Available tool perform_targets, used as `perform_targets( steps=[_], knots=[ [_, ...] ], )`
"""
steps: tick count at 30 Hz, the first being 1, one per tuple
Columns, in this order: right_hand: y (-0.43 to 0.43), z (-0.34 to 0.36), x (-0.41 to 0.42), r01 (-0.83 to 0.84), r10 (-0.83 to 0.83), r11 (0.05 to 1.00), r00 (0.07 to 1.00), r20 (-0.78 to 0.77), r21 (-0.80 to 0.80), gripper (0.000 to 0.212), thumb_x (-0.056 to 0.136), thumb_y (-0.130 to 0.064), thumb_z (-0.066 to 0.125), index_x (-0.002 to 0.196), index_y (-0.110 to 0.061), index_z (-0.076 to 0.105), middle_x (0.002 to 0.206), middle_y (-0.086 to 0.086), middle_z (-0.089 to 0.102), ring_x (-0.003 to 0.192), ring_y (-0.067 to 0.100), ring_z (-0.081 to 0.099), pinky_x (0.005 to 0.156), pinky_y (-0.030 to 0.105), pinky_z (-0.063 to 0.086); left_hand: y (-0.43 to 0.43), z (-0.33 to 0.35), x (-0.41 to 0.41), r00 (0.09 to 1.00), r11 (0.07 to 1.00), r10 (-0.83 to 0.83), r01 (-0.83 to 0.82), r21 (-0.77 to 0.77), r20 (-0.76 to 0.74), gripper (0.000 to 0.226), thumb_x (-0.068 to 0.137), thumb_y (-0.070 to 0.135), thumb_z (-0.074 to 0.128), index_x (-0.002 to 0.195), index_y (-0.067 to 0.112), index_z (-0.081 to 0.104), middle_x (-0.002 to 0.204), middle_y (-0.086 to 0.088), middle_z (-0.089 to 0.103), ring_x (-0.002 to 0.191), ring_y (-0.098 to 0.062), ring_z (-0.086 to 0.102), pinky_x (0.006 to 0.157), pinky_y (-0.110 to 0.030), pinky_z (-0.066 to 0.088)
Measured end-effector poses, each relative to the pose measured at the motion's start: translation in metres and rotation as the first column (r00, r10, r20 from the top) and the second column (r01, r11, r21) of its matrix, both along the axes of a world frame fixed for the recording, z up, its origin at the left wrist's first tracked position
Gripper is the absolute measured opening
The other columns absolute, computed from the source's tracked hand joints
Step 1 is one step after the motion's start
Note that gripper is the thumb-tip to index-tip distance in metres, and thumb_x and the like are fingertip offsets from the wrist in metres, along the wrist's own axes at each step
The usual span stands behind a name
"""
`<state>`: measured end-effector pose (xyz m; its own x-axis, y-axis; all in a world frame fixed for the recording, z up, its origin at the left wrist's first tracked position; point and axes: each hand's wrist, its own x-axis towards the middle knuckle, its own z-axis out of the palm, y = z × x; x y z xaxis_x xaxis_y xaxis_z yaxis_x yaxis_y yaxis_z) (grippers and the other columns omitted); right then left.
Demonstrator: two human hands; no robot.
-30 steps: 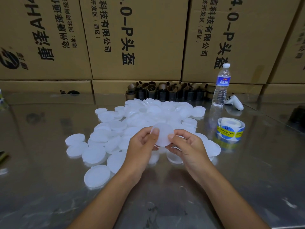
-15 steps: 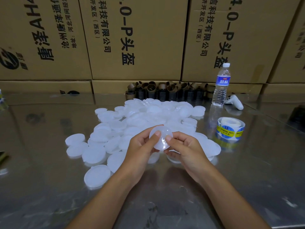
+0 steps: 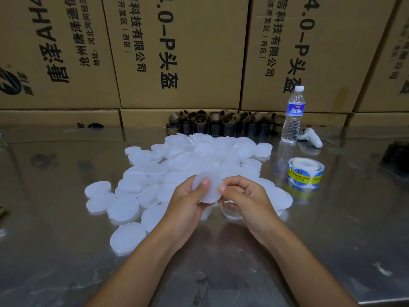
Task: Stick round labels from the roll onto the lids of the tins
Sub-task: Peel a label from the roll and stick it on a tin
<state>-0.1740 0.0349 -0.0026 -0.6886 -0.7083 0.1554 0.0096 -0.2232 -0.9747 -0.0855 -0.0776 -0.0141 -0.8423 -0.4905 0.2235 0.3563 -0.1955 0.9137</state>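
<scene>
Held lid: a pale round held lid (image 3: 207,189) is up off the worktop (image 3: 309,244), between the two hands and in front of the pile.
Lie of the lid: its flat face is tilted up towards the camera. No label shows on it.
Left hand: the left hand (image 3: 188,204) grips the lid, thumb on the face, fingers curled behind.
Right hand: the right hand (image 3: 243,196) has its fingers bunched together and pinches the lid's right edge.
Label roll: the label roll (image 3: 306,171) lies flat on the worktop, well to the right of the lid and a little further back.
Nearer hand: the right hand, plainly; the left would have to cross over.
Step in hand: probably readying the lid, with the label not yet fetched.
Loose lids: the loose lids (image 3: 137,204) spread left and behind the hands.
Further out: a water bottle (image 3: 293,116) and a white controller (image 3: 311,137) stand beyond the roll, with brown rings (image 3: 221,122) against the cartons (image 3: 188,52).
</scene>
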Motion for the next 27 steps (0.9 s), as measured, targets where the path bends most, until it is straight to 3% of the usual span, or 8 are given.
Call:
perform_targets(
  steps=[7,11,14,17,19,21,24,27],
  knots=[
    [0.016,0.02,-0.031,0.273,-0.289,0.953,0.948,-0.131,-0.131,0.023,0.087,0.004,0.054,0.09,-0.016,0.064,0.07,0.0,0.07,0.06,0.009,0.063,0.062,0.017,0.05,0.001,0.004,0.0,1.0,0.999,-0.009,0.01,0.041,-0.021,0.025,0.098,0.017,0.044,0.114,0.001,0.056,0.109,-0.006,0.072,0.1,-0.027,0.07,0.075,-0.025,0.056],
    [0.035,0.03,-0.086,0.635,-0.592,0.768,0.657,-0.467,-0.08,0.02,0.086,-0.003,0.058,0.093,-0.021,0.065,0.091,-0.002,0.067,0.084,0.005,0.061,0.072,0.016,0.048,0.001,0.003,-0.001,1.0,1.0,0.0,0.001,0.027,-0.015,0.025,0.099,0.017,0.044,0.113,0.001,0.056,0.106,-0.007,0.073,0.093,-0.03,0.071,0.073,-0.028,0.057],
    [0.049,0.02,-0.132,0.837,-0.518,0.531,0.446,-0.73,0.134,0.039,0.082,-0.017,0.066,0.121,-0.021,0.06,0.126,0.01,0.051,0.122,0.028,0.039,0.094,0.033,0.036,-0.001,0.001,-0.003,0.999,0.999,0.032,-0.032,0.018,-0.019,0.024,0.098,0.017,0.045,0.112,0.002,0.057,0.104,-0.007,0.073,0.088,-0.028,0.072,0.072,-0.028,0.057],
    [0.06,0.008,-0.165,0.836,-0.361,0.379,0.529,-0.768,0.398,0.074,0.074,-0.044,0.075,0.139,-0.034,0.041,0.152,0.012,0.023,0.14,0.033,0.015,0.108,0.05,0.024,-0.001,0.0,-0.006,1.0,0.999,0.027,-0.027,0.033,-0.012,0.022,0.097,0.017,0.046,0.116,0.011,0.057,0.103,-0.009,0.073,0.087,-0.03,0.071,0.072,-0.029,0.058],
    [0.061,0.003,-0.182,0.78,-0.358,0.365,0.621,-0.697,0.508,0.084,0.07,-0.057,0.073,0.142,-0.036,0.034,0.157,0.011,0.013,0.143,0.032,0.009,0.112,0.054,0.019,-0.001,0.0,-0.008,1.0,0.999,0.017,-0.016,0.039,-0.017,0.025,0.096,0.017,0.048,0.119,0.015,0.055,0.102,-0.01,0.073,0.087,-0.031,0.071,0.072,-0.03,0.058],
    [0.057,0.001,-0.194,0.727,-0.345,0.414,0.683,-0.644,0.548,0.086,0.071,-0.06,0.072,0.142,-0.028,0.036,0.152,0.012,0.028,0.139,0.033,0.024,0.11,0.047,0.027,0.0,0.0,-0.01,1.0,0.999,0.004,-0.003,0.032,-0.026,0.026,0.095,0.017,0.048,0.12,0.014,0.056,0.101,-0.011,0.073,0.086,-0.032,0.071,0.072,-0.03,0.058],
    [0.05,-0.005,-0.198,0.715,-0.409,0.515,0.689,-0.599,0.472,0.069,0.074,-0.04,0.078,0.131,-0.018,0.046,0.132,0.011,0.052,0.117,0.03,0.049,0.089,0.036,0.04,0.0,0.002,-0.012,1.0,1.0,0.006,-0.006,0.023,-0.03,0.025,0.097,0.014,0.046,0.119,0.013,0.057,0.1,-0.011,0.073,0.087,-0.032,0.071,0.072,-0.029,0.058],
    [0.047,-0.008,-0.193,0.759,-0.428,0.489,0.638,-0.64,0.43,0.056,0.075,-0.032,0.079,0.121,-0.018,0.051,0.12,0.012,0.058,0.103,0.029,0.053,0.08,0.036,0.043,0.001,0.004,-0.013,0.999,0.999,0.013,-0.011,0.038,-0.03,0.025,0.099,0.012,0.044,0.119,0.013,0.058,0.103,-0.01,0.073,0.092,-0.03,0.071,0.073,-0.028,0.058]
  ],
)
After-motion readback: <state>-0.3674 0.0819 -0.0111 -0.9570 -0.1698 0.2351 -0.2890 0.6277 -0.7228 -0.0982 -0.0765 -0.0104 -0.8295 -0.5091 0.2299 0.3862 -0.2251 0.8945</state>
